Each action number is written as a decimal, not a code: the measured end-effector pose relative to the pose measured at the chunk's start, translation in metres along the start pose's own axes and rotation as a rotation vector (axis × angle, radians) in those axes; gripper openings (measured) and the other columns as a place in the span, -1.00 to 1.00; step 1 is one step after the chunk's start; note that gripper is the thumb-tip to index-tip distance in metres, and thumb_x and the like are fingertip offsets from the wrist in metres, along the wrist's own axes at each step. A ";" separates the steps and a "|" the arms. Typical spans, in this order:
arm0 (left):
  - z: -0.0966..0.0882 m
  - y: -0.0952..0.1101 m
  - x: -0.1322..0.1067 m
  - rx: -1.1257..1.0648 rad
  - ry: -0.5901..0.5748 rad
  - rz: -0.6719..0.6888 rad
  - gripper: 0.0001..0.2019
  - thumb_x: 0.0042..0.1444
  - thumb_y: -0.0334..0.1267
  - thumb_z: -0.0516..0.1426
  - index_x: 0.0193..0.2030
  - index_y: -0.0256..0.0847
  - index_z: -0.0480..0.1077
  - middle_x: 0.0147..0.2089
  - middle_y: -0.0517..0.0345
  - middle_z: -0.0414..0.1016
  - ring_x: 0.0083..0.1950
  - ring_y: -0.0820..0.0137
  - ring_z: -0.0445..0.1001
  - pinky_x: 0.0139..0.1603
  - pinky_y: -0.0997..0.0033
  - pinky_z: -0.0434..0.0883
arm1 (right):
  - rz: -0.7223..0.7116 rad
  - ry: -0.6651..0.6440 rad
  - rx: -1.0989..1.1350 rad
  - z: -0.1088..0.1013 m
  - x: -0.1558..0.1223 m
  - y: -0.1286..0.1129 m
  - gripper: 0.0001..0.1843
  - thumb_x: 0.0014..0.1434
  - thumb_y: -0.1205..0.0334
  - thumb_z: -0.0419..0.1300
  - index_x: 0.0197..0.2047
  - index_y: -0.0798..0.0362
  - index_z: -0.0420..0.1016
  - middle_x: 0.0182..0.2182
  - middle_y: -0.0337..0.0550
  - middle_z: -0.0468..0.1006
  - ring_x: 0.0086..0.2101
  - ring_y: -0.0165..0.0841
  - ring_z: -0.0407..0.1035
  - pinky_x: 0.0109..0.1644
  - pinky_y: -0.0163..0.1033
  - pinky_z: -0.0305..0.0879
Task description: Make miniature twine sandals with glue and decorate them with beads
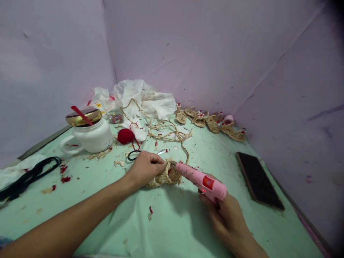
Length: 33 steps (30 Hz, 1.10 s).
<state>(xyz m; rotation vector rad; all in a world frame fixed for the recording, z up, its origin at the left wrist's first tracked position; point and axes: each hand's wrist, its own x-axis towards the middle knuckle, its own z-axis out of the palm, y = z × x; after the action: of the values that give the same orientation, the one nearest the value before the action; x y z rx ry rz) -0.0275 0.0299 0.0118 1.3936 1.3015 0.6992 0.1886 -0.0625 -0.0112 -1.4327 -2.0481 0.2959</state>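
Holds a pink glue gun (197,177) in the right hand (224,218), with fingers curled around the handle and a tiny red light on the side of the gun. Points the metal tip at the top edge of a woven straw piece (173,175), out in the middle of the green table (115,229). Cannot tell if touching there or only very close. Pinches the same straw piece with the left hand (146,165), thumb and pointer finger on its top edge, just left of the gun's tip. Cannot see the other left fingers well. Just behind the left hand, can see scissors (133,154), partly covered, with a black loop to the left and a shiny blade to the right. Farther back, can spot a red yarn ball (125,136) and a loose, loopy straw rope (163,137), with one end hanging down to right behind the gun's tip. To the left, can find a white mug (94,136) under a gold lid (86,117), and some black cord (34,177). To the right, can see a dark phone (259,180), lying flat. Along the back, can see a crumpled white bag (150,102) and a row of little straw slippers (199,121) with red and white bits on top.
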 end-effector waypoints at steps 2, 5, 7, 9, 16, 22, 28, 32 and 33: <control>0.000 0.000 -0.001 -0.008 0.002 -0.001 -0.86 -0.26 -0.36 0.11 -0.56 -0.34 0.49 -0.70 0.26 0.32 -0.62 0.54 0.20 -0.59 0.55 0.13 | 0.013 0.004 -0.001 0.000 0.000 0.000 -0.65 0.16 0.30 -0.02 0.04 0.03 0.19 -0.24 -0.06 0.48 -0.34 -0.27 0.42 -0.31 -0.28 0.32; 0.000 0.001 -0.001 -0.039 0.019 -0.009 -0.88 -0.29 -0.36 0.13 -0.58 -0.34 0.49 -0.70 0.26 0.33 -0.62 0.53 0.21 -0.59 0.54 0.14 | 0.027 0.036 0.027 -0.001 0.000 0.000 -0.63 0.15 0.30 -0.01 0.06 0.02 0.18 -0.25 -0.07 0.48 -0.29 -0.25 0.42 -0.27 -0.27 0.32; 0.000 0.000 0.000 -0.073 0.042 -0.018 -0.88 -0.31 -0.34 0.15 -0.59 -0.34 0.48 -0.70 0.25 0.34 -0.62 0.52 0.22 -0.59 0.54 0.15 | 0.050 0.080 0.062 -0.002 -0.001 0.002 -0.67 0.14 0.29 0.01 0.01 0.03 0.24 -0.29 -0.10 0.50 -0.31 -0.25 0.42 -0.27 -0.27 0.32; -0.001 0.000 0.002 -0.115 0.082 -0.021 -0.89 -0.33 -0.32 0.16 -0.61 -0.34 0.45 -0.69 0.23 0.35 -0.62 0.51 0.24 -0.59 0.53 0.17 | 0.114 0.164 0.107 -0.004 -0.002 0.005 -0.77 0.13 0.26 0.03 -0.11 0.03 0.32 -0.40 -0.14 0.50 -0.40 -0.28 0.41 -0.36 -0.29 0.33; -0.003 0.000 0.006 -0.264 0.252 0.025 -0.80 -0.35 -0.23 0.19 -0.53 -0.29 0.36 -0.62 0.27 0.36 -0.58 0.52 0.26 -0.57 0.54 0.19 | 0.285 0.301 0.369 -0.008 -0.003 0.011 -0.88 0.14 0.19 0.06 -0.23 -0.01 0.33 -0.41 -0.20 0.45 -0.46 -0.37 0.34 -0.43 -0.33 0.32; -0.003 0.003 0.003 -0.318 0.255 0.014 -0.79 -0.40 -0.27 0.23 -0.59 -0.29 0.30 -0.66 0.29 0.32 -0.61 0.55 0.23 -0.59 0.56 0.16 | 0.219 0.232 0.288 -0.010 0.001 0.003 -0.88 0.13 0.20 0.05 -0.27 0.01 0.34 -0.48 -0.22 0.44 -0.52 -0.39 0.31 -0.50 -0.34 0.27; 0.002 0.004 -0.001 -0.312 0.225 0.018 -0.81 -0.39 -0.29 0.22 -0.58 -0.31 0.33 -0.65 0.28 0.34 -0.60 0.55 0.24 -0.57 0.55 0.18 | 0.184 0.206 0.218 -0.008 0.003 0.001 -0.89 0.15 0.23 0.02 -0.26 0.02 0.31 -0.49 -0.22 0.46 -0.50 -0.37 0.34 -0.48 -0.34 0.26; 0.004 0.005 -0.004 -0.261 0.204 0.023 -0.81 -0.37 -0.29 0.22 -0.56 -0.33 0.36 -0.63 0.26 0.36 -0.59 0.54 0.25 -0.56 0.53 0.19 | 0.165 0.180 0.182 -0.006 0.002 0.001 -0.87 0.15 0.23 0.00 -0.23 0.04 0.29 -0.48 -0.20 0.47 -0.48 -0.35 0.35 -0.47 -0.33 0.26; 0.004 0.005 -0.004 -0.254 0.198 0.024 -0.81 -0.37 -0.28 0.22 -0.56 -0.33 0.37 -0.63 0.25 0.36 -0.58 0.53 0.25 -0.56 0.53 0.19 | 0.163 0.178 0.176 -0.006 0.002 0.002 -0.88 0.15 0.24 0.00 -0.23 0.04 0.29 -0.48 -0.20 0.47 -0.49 -0.35 0.35 -0.47 -0.33 0.26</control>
<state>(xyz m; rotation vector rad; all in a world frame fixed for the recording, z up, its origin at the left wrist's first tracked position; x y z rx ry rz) -0.0231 0.0251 0.0161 1.1575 1.2983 1.0030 0.1930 -0.0610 -0.0064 -1.4637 -1.7236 0.3909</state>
